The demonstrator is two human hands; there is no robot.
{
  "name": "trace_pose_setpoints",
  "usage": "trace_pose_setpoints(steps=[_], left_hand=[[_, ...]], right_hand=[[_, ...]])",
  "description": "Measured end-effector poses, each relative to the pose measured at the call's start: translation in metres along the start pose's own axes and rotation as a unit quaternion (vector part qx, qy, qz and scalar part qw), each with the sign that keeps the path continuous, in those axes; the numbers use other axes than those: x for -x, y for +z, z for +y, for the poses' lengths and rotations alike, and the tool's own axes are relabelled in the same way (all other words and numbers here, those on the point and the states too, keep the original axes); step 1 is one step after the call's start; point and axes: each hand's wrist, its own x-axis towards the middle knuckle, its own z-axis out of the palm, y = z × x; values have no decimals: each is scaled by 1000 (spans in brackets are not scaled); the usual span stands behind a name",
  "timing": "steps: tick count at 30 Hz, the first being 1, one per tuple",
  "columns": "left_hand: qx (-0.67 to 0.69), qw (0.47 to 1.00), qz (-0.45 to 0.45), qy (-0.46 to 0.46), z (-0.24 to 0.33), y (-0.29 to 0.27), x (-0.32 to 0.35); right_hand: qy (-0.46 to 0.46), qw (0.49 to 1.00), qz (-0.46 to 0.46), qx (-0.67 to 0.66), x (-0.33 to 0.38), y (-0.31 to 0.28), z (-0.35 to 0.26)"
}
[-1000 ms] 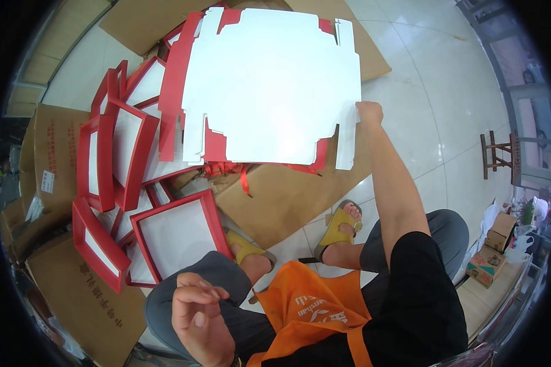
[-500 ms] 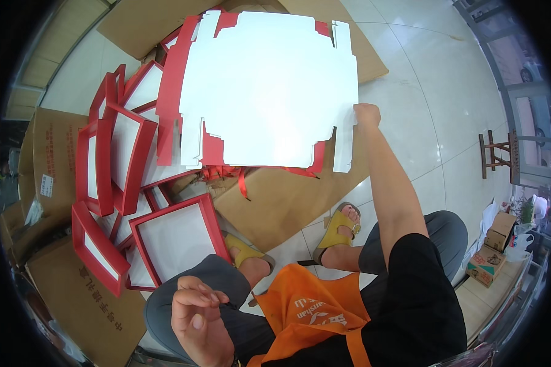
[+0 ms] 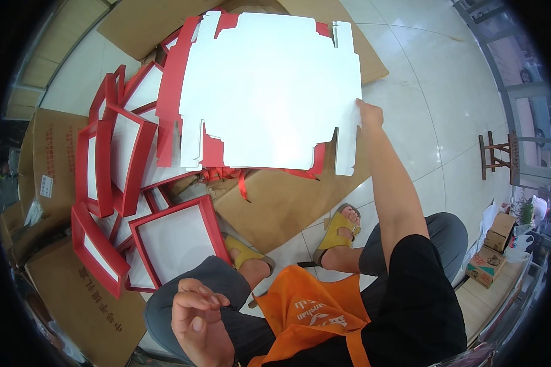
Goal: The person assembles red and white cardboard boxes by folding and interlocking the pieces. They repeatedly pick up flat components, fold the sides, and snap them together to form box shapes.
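My right hand point(image 3: 370, 114) pinches the right edge of a flat white die-cut cardboard sheet point(image 3: 269, 92). That sheet has notched corners and narrow side flaps, and lies over red sheets point(image 3: 170, 98) whose edges stick out at its left and corners. Above my left knee, my left hand point(image 3: 199, 315) is raised with its fingers loosely curled and apart, and nothing shows in it. Nearest to this hand is a shallow red-rimmed box tray point(image 3: 217, 229) with a white inside.
Several more red-and-white box trays point(image 3: 142, 165) are heaped at the left beside brown cartons point(image 3: 55, 153). Brown cardboard point(image 3: 269, 211) and red ribbons point(image 3: 243, 183) lie under the sheets. A wooden stool point(image 3: 496, 156) and small boxes point(image 3: 487, 266) are at the right.
The white sheet's right edge has shifted slightly to the right, together with my right hand, which is also a little higher. My left hand has hardly moved.
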Motion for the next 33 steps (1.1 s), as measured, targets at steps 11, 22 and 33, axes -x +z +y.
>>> trace_pose_setpoints(steps=[11, 22, 33], left_hand=[[-8, 1000, -11, -11, 5, -3, 1], [-74, 995, -58, -26, 1, -6, 16], [-153, 956, 36, 249, 33, -24, -26]], right_hand=[[-101, 960, -236, -115, 60, -50, -88], [-357, 859, -270, -249, 222, -137, -226], [-638, 712, -148, -252, 449, -443, -240]])
